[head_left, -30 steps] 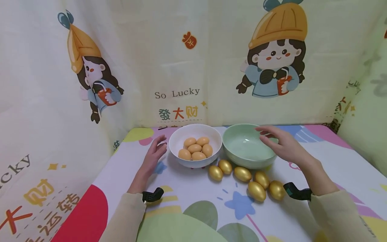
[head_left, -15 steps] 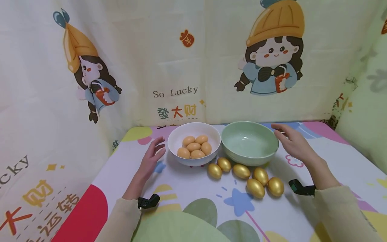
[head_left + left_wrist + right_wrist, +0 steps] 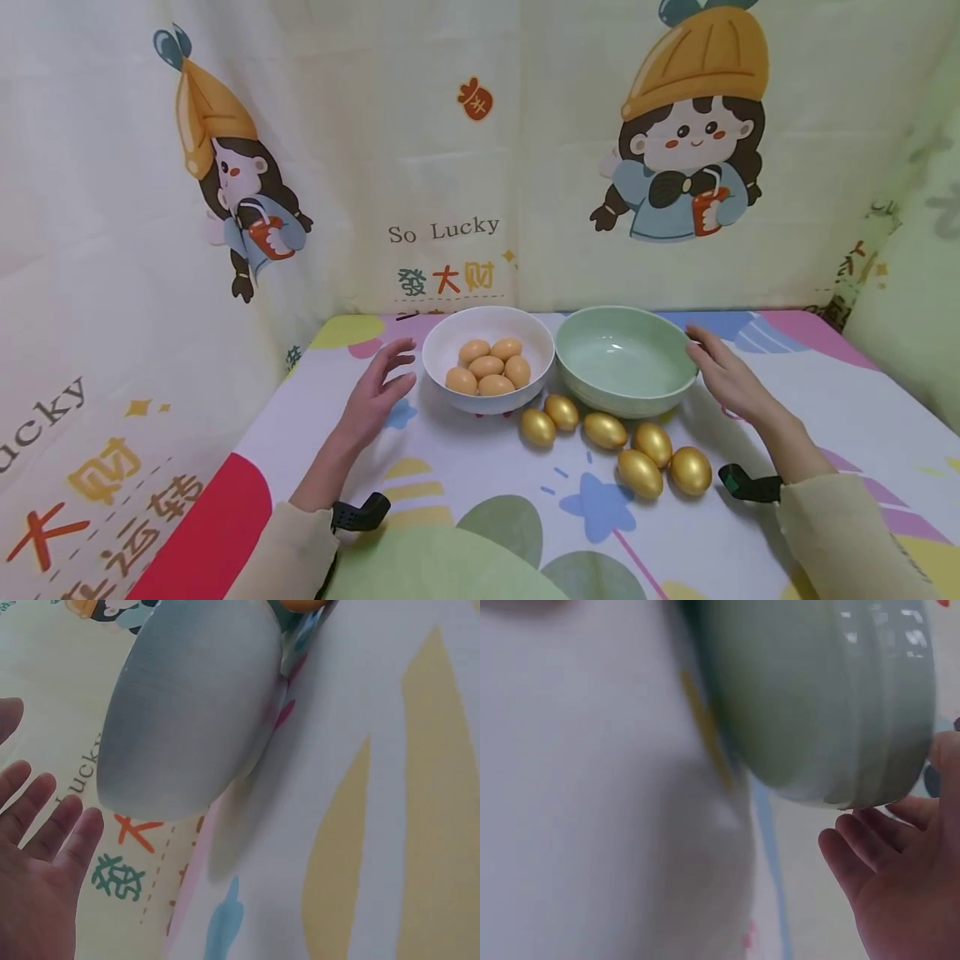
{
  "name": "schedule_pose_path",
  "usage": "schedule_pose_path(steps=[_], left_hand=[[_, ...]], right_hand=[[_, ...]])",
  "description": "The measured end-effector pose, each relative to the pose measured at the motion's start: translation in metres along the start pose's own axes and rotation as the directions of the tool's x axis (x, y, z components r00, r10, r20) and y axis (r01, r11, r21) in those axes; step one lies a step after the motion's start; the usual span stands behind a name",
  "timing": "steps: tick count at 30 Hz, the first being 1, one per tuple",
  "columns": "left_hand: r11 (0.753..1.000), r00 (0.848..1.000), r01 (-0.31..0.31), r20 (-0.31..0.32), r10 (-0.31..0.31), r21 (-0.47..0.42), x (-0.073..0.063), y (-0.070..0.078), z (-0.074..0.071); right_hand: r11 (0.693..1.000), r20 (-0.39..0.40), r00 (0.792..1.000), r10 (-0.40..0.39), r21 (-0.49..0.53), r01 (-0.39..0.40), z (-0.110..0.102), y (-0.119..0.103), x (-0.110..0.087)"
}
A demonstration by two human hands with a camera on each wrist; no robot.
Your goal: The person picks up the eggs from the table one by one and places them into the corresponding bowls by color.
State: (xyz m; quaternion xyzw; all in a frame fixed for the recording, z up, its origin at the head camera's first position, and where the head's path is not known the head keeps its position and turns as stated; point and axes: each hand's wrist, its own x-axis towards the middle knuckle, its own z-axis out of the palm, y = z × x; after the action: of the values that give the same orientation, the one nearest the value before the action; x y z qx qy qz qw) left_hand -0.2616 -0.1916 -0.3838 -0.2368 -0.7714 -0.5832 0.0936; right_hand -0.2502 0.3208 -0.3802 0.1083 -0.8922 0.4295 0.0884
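Observation:
A white bowl (image 3: 487, 404) holding several brown eggs (image 3: 486, 367) stands on the table, left of a light green bowl (image 3: 626, 400) with nothing in it. My left hand (image 3: 378, 387) is just left of the white bowl, fingers spread and relaxed; the left wrist view shows a gap between them and its outer wall (image 3: 195, 705). At the green bowl's right rim is my right hand (image 3: 723, 371), its fingertips right by the side of the bowl in the right wrist view. Several gold eggs (image 3: 640, 474) lie on the table in front of the green bowl.
A patterned cloth (image 3: 420, 550) covers the table. Printed curtains (image 3: 555, 167) hang behind the table and along both sides. Each wrist wears a small black camera, the left one (image 3: 360, 512) and the right one (image 3: 750, 485).
My right hand has moved from over the green bowl's right rim to the bowl's outer right side. The left hand stays beside the white bowl, with only a slight shift. Bowls and eggs keep their places.

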Motion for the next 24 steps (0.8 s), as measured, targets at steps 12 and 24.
schedule_pose_path(steps=[12,24], left_hand=[[0.998,0.997,-0.057,0.053,0.058,-0.011,-0.012,0.022,0.003],[0.986,0.957,-0.14,0.242,0.157,-0.086,-0.014,0.045,0.033]], right_hand=[[0.981,0.091,0.996,-0.018,0.192,0.0,0.007,0.023,-0.003],[0.908,0.035,0.999,-0.034,0.419,0.016,0.015,0.029,-0.004]])
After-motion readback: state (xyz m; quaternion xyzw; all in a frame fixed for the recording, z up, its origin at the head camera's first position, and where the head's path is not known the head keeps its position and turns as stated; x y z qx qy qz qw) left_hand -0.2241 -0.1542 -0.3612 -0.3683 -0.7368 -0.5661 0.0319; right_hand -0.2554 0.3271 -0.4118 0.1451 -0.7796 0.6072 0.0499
